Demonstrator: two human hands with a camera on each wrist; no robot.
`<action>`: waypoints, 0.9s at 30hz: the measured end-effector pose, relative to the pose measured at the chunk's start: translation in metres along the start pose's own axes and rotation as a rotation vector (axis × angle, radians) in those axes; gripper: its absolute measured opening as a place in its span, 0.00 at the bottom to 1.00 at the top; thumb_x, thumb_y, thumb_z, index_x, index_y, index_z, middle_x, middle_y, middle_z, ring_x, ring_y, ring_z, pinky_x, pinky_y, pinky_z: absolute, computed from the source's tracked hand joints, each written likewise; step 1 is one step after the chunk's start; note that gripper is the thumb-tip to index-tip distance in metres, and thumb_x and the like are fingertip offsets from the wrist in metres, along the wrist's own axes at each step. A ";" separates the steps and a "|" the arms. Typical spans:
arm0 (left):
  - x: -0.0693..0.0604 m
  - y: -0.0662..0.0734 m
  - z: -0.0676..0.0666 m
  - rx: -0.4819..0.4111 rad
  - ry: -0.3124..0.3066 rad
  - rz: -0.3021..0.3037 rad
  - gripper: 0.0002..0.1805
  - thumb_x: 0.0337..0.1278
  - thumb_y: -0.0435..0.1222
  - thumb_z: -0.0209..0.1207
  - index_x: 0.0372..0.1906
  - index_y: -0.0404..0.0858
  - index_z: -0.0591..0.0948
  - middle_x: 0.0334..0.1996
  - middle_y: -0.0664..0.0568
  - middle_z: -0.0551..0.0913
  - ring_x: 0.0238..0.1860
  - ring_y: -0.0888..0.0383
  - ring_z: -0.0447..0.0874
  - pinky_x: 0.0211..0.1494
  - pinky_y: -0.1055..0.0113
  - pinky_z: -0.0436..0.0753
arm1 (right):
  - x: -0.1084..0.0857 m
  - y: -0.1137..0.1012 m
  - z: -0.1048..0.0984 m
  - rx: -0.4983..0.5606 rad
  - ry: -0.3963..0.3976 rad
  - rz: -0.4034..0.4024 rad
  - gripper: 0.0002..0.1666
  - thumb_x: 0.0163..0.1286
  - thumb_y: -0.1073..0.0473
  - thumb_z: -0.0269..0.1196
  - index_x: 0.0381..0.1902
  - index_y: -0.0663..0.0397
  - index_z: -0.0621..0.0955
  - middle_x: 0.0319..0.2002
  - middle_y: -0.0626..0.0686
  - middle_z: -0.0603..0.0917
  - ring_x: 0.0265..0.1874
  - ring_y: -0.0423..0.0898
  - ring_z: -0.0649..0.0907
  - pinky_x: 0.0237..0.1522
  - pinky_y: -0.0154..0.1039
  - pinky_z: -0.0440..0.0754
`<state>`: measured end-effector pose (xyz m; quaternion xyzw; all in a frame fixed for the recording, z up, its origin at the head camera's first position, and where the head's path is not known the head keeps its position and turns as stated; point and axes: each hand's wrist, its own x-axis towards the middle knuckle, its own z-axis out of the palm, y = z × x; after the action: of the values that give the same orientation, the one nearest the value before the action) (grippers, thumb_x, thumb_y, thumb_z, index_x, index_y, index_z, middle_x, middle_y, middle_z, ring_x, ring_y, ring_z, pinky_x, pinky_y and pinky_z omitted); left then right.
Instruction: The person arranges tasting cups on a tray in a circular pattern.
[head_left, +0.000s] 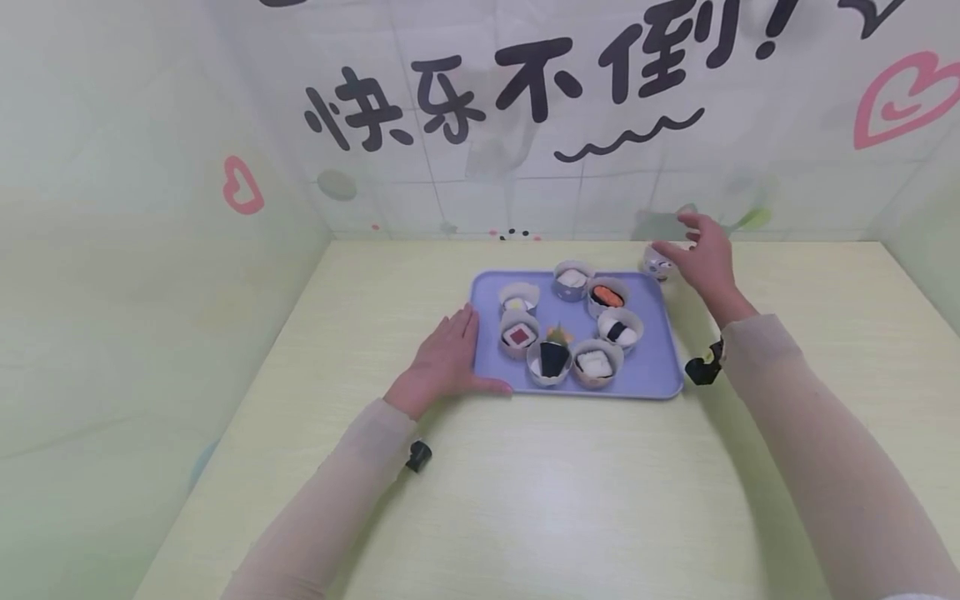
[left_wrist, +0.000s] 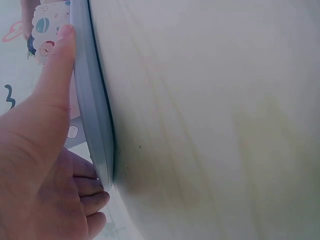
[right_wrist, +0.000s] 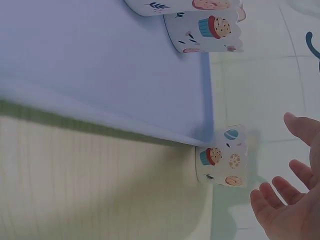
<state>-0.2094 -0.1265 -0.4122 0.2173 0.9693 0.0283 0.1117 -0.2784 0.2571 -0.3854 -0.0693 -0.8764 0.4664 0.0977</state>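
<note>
A blue tray carries several patterned paper cups with sushi pieces in them, among them a white piece with a black band, an orange-topped piece and a black-wrapped one. My left hand rests against the tray's front left corner, fingers straight along the side and thumb along the front edge. Past the tray's back right corner stands another paper cup on the table. Over and beside that cup hovers my right hand, fingers spread and apart from it, holding nothing.
The pale wood-grain table backs onto a white printed curtain with dark lettering. Another pale panel stands along the left side. A small black device is strapped at the right wrist.
</note>
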 end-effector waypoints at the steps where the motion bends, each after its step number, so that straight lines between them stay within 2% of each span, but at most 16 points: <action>1: 0.000 0.000 0.000 0.000 0.000 -0.001 0.76 0.37 0.76 0.62 0.78 0.28 0.44 0.80 0.36 0.42 0.81 0.45 0.41 0.83 0.55 0.45 | 0.000 0.001 0.000 0.007 -0.001 0.012 0.44 0.69 0.50 0.65 0.75 0.60 0.61 0.74 0.64 0.63 0.72 0.63 0.66 0.71 0.58 0.67; 13: 0.000 0.000 0.001 -0.008 0.019 0.004 0.76 0.36 0.75 0.63 0.78 0.28 0.45 0.80 0.36 0.44 0.81 0.44 0.42 0.83 0.55 0.46 | -0.006 0.008 0.002 0.019 -0.039 0.104 0.49 0.68 0.48 0.65 0.77 0.60 0.56 0.76 0.65 0.59 0.74 0.63 0.63 0.72 0.59 0.67; 27: 0.000 0.000 0.001 -0.011 0.013 0.000 0.76 0.36 0.75 0.63 0.78 0.28 0.44 0.80 0.36 0.43 0.81 0.44 0.42 0.83 0.55 0.46 | -0.004 0.014 0.004 -0.016 -0.095 0.131 0.50 0.67 0.50 0.66 0.77 0.63 0.54 0.76 0.68 0.59 0.73 0.66 0.62 0.73 0.60 0.64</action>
<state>-0.2091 -0.1264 -0.4134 0.2165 0.9698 0.0350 0.1065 -0.2750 0.2606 -0.3996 -0.1052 -0.8774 0.4675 0.0247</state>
